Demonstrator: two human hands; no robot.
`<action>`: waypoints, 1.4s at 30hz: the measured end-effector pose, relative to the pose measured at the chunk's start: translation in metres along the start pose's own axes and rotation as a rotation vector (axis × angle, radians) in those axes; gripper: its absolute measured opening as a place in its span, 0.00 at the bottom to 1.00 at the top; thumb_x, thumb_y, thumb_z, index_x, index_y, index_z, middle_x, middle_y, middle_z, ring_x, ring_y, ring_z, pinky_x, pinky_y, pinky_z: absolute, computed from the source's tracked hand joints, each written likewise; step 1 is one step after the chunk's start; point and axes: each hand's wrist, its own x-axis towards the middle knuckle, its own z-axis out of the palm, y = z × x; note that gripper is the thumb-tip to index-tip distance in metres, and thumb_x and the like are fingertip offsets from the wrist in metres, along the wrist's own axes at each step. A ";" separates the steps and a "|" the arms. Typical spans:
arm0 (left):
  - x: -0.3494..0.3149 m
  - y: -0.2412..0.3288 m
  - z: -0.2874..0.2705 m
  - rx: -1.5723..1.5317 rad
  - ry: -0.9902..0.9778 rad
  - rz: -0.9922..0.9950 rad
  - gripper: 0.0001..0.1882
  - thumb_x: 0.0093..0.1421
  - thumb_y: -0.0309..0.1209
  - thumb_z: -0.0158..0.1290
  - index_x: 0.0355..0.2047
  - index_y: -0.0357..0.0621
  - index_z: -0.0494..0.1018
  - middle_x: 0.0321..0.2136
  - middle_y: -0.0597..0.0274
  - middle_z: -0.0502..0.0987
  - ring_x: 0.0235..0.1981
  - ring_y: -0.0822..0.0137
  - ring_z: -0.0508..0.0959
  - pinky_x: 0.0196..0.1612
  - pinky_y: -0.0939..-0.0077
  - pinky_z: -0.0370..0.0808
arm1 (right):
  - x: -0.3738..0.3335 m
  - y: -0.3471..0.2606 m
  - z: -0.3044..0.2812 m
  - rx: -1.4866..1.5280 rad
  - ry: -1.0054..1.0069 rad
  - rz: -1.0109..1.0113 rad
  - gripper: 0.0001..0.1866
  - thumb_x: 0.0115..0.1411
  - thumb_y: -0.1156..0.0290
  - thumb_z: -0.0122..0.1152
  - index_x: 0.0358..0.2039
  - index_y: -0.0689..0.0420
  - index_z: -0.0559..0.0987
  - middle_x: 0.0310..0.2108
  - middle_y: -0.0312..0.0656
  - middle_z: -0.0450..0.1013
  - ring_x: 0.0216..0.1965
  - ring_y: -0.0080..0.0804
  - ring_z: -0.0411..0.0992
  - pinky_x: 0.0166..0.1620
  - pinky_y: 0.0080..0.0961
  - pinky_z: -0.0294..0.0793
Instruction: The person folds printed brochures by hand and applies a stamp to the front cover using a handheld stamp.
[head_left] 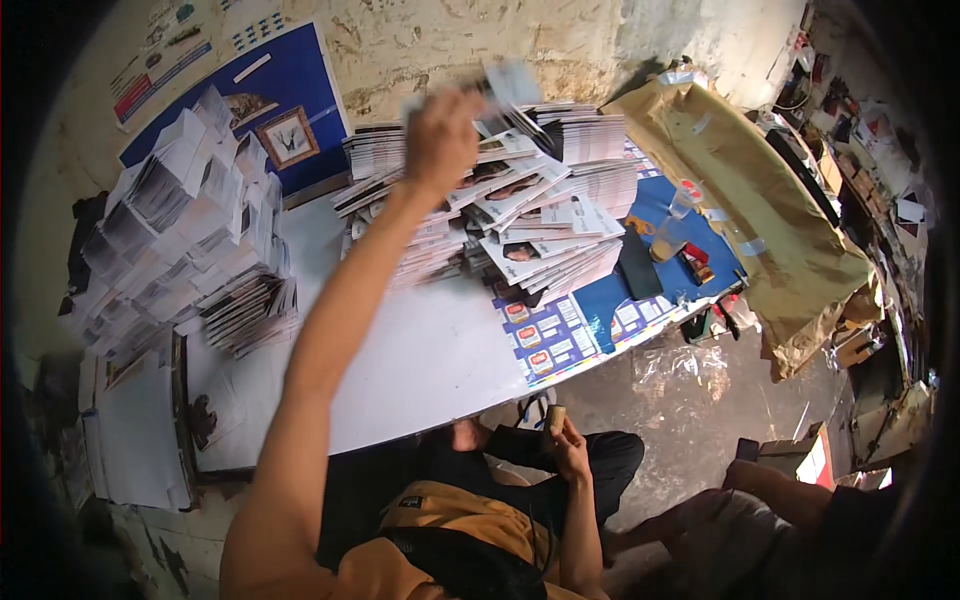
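My left hand (443,140) is stretched far over the table above the booklet piles, smeared by motion. Its fingers look closed on a booklet (514,84), blurred too, whose edges show on both sides of the hand. Below it, white booklets with a portrait on the cover (525,250) lie in uneven, overlapping heaps. Taller, neater booklet stacks (592,135) rise behind them. My right hand (572,452) is low, over my lap by the table's front edge. It is closed round a small tan block (556,417), held upright.
A high, stepped pile of folded printed sheets (180,230) fills the table's left end. On the right, a dark phone-like slab (638,265), a plastic cup (668,240) and a red packet (697,262) lie on blue sheeting. Brown paper (740,190) covers a bulky heap beyond. Another person's leg (690,530) shows at lower right.
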 end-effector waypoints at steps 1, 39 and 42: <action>-0.027 0.009 0.026 0.056 -0.310 -0.184 0.20 0.51 0.16 0.52 0.42 0.48 0.81 0.40 0.53 0.80 0.42 0.55 0.80 0.43 0.58 0.79 | 0.000 0.005 -0.005 -0.008 0.002 -0.006 0.30 0.63 0.77 0.62 0.66 0.60 0.67 0.55 0.42 0.73 0.52 0.34 0.73 0.55 0.31 0.74; -0.338 0.021 -0.340 0.587 -0.731 -0.367 0.16 0.62 0.31 0.60 0.47 0.37 0.77 0.45 0.47 0.78 0.43 0.50 0.78 0.47 0.60 0.76 | 0.040 -0.238 0.116 -0.767 0.718 -1.321 0.45 0.47 0.67 0.80 0.62 0.62 0.65 0.52 0.53 0.70 0.52 0.46 0.71 0.55 0.37 0.71; -0.433 -0.087 -0.398 0.647 -0.482 -0.283 0.15 0.61 0.37 0.62 0.43 0.39 0.78 0.44 0.45 0.79 0.42 0.46 0.78 0.45 0.55 0.75 | -0.004 -0.235 0.156 -0.690 0.553 -1.417 0.39 0.49 0.72 0.75 0.60 0.63 0.66 0.53 0.52 0.70 0.53 0.46 0.71 0.56 0.37 0.70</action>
